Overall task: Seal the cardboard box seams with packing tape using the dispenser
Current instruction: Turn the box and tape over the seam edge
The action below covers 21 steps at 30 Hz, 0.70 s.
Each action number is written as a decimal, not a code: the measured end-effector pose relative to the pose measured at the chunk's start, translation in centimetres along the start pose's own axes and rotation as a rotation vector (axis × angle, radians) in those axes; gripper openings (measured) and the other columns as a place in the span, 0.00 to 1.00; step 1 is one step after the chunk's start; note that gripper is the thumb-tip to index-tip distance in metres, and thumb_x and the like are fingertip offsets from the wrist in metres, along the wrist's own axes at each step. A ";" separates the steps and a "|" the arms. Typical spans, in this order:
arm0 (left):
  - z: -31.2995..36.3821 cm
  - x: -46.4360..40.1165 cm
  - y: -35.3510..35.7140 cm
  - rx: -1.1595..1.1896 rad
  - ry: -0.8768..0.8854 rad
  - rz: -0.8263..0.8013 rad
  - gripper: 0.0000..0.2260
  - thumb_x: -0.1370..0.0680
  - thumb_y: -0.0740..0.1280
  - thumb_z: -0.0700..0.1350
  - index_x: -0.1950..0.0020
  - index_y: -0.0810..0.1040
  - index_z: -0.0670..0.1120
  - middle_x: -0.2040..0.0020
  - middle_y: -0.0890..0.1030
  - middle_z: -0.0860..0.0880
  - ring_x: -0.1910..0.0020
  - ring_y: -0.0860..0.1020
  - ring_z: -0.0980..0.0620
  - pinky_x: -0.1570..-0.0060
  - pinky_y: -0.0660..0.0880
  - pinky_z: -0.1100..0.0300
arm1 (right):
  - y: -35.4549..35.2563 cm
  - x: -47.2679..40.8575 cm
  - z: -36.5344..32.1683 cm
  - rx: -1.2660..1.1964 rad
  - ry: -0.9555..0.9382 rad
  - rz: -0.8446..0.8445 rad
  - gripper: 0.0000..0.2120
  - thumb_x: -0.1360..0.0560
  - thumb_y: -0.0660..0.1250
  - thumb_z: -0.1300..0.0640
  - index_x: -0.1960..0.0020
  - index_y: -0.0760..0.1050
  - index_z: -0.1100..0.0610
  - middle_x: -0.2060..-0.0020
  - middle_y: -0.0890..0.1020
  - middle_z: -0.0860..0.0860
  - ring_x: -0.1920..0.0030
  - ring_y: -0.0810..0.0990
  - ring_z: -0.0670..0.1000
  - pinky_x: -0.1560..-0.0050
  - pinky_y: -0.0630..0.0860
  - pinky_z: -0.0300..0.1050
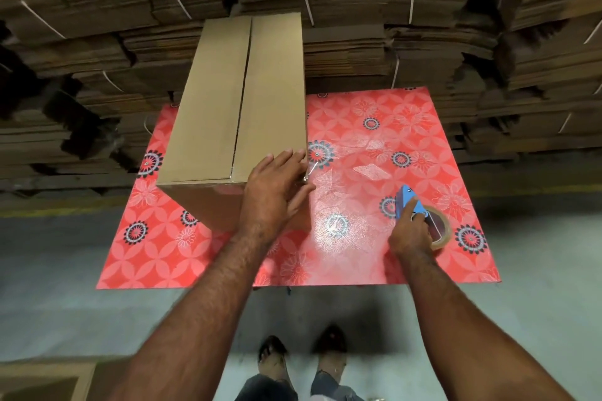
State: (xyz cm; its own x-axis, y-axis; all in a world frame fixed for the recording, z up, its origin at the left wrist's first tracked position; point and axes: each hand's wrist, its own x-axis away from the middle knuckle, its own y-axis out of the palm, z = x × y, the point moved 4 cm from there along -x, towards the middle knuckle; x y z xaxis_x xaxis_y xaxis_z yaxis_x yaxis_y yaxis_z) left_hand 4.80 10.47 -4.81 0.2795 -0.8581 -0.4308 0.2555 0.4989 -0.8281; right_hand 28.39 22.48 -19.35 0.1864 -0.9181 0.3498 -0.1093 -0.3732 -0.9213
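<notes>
Box (pixel 234 101) at 11 o'clock: my left hand (pixel 277 192) flat, steadying it; right hand (pixel 411 234) grips dispenser (pixel 420 215), 4 o'clock on desk (pixel 407 146).

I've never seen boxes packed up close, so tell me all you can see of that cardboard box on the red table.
The cardboard box is plain brown, long and rectangular, standing on the red flowered table. Its two top flaps are folded shut and meet in a centre seam that runs lengthwise; no tape shows on it. The left hand rests with straight fingers on its near right corner. The right hand grips a blue tape dispenser on the table, apart from the box.
</notes>
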 end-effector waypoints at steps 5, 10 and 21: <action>-0.1 0.0 -0.1 -0.007 0.022 -0.056 0.24 0.26 0.73 0.53 0.33 0.77 0.45 0.32 0.79 0.48 0.30 0.74 0.48 0.27 0.64 0.49 | -4.0 2.0 -2.7 -0.088 0.134 -0.035 0.41 0.20 0.62 0.53 0.20 0.40 0.64 0.26 0.64 0.66 0.31 0.69 0.63 0.45 0.74 0.52; -1.6 0.5 -1.6 0.013 0.088 -0.072 0.26 0.25 0.67 0.56 0.32 0.75 0.42 0.28 0.75 0.45 0.27 0.70 0.46 0.25 0.59 0.44 | -9.3 9.8 -13.9 -0.583 -0.565 0.482 0.29 0.18 0.59 0.49 0.22 0.60 0.62 0.23 0.64 0.58 0.23 0.61 0.55 0.24 0.58 0.47; -5.7 1.8 -2.3 -0.059 0.147 0.026 0.14 0.22 0.63 0.49 0.41 0.81 0.45 0.37 0.82 0.46 0.37 0.79 0.45 0.35 0.71 0.48 | -5.9 10.3 -19.8 -0.841 -0.245 0.257 0.27 0.15 0.54 0.53 0.19 0.54 0.60 0.22 0.63 0.57 0.24 0.64 0.56 0.29 0.58 0.37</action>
State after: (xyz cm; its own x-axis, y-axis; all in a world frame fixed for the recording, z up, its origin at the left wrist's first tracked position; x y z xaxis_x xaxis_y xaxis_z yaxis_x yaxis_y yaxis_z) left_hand -0.57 7.07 -5.75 0.1456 -0.8556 -0.4968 0.1938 0.5170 -0.8337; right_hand 11.66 12.56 -6.92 0.2498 -0.9681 0.0168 -0.8338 -0.2239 -0.5047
